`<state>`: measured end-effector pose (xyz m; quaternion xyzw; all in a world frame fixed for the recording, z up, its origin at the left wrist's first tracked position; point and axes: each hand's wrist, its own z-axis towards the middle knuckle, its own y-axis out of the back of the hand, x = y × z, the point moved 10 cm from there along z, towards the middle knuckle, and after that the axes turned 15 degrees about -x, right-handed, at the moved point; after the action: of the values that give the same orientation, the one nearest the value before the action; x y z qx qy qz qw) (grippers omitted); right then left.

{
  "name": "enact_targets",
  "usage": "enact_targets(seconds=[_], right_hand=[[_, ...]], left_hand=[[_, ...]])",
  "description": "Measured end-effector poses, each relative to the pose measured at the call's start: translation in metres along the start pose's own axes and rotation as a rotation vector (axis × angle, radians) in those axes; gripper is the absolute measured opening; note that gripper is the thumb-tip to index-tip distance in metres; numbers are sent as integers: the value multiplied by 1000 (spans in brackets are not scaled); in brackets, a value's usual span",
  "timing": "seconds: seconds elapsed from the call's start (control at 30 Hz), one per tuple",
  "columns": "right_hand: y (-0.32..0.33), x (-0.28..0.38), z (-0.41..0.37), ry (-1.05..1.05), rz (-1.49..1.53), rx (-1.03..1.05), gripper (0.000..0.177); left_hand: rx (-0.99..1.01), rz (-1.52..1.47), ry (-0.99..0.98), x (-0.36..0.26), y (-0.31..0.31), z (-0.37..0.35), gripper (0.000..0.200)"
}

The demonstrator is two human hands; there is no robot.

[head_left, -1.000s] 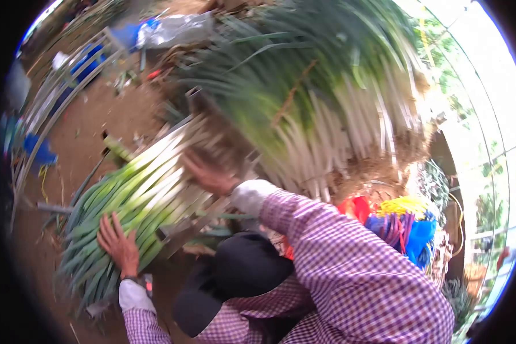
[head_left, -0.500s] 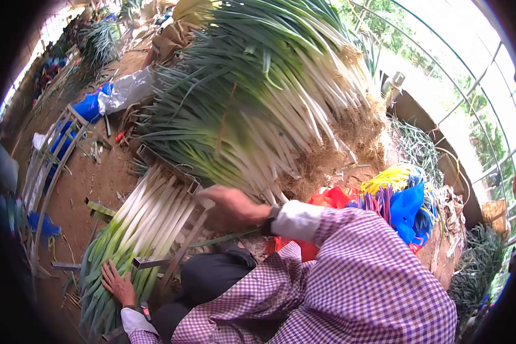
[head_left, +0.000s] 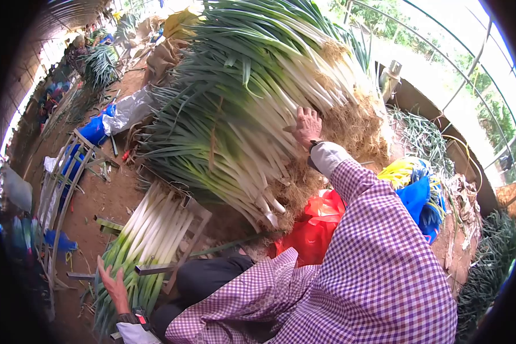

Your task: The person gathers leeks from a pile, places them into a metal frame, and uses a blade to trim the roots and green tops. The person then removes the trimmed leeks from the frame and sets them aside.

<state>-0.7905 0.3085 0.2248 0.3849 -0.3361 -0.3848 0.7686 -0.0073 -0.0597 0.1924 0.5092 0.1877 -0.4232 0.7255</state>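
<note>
The head view shows your work arranged around one landmark, the big heap of long green onions [head_left: 252,97], its leaves toward the left of the view and its roots toward the right. Your right hand [head_left: 307,127] is at this heap, over the white stalks just beside the shaggy roots [head_left: 358,129]; its fingers are bent and slightly apart, but you cannot tell from here whether they pinch any stalk. Below and to the left of the heap lies the smaller bundle of long green onions [head_left: 149,235], white ends up toward the heap and green leaves pointing down. Your left hand [head_left: 114,286] is at the outer edge of those leaves, thumb and fingers spread, closed around nothing. Square metal bars [head_left: 155,268] stand beside the bundle, one of them reaching across its leaves. Just below the heap's roots you have the red plastic bag [head_left: 318,221], near your checkered right sleeve [head_left: 355,183]. To the right of the heap and lower down are the yellow strips [head_left: 397,171] and the blue plastic bag [head_left: 415,198]. Left of the heap, a silvery sheet [head_left: 127,112] and a curved metal rack [head_left: 69,172] rest on the brown soil [head_left: 94,198].
</note>
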Motion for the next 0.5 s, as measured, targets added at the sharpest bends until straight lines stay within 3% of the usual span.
enact_targets(seconds=[0.13, 0.17, 0.27, 0.3, 0.4, 0.5], right_hand=[[-9, 7, 13, 66, -164, -51, 54], [-1, 9, 14, 35, -79, -39, 38], [-7, 2, 34, 59, 5, 23, 32], [4, 8, 37, 169, -41, -76, 33], [20, 14, 44, 68, 31, 76, 35], [18, 12, 41, -9, 204, 83, 43]], left_hand=[[111, -100, 30, -103, -22, -11, 85], [135, -128, 16, -117, -26, -13, 84], [180, -122, 7, -146, -31, -19, 84], [187, -116, -1, -153, -34, -21, 84], [211, -115, -12, -169, -38, -25, 84], [237, -185, 13, -187, -51, -31, 83]])
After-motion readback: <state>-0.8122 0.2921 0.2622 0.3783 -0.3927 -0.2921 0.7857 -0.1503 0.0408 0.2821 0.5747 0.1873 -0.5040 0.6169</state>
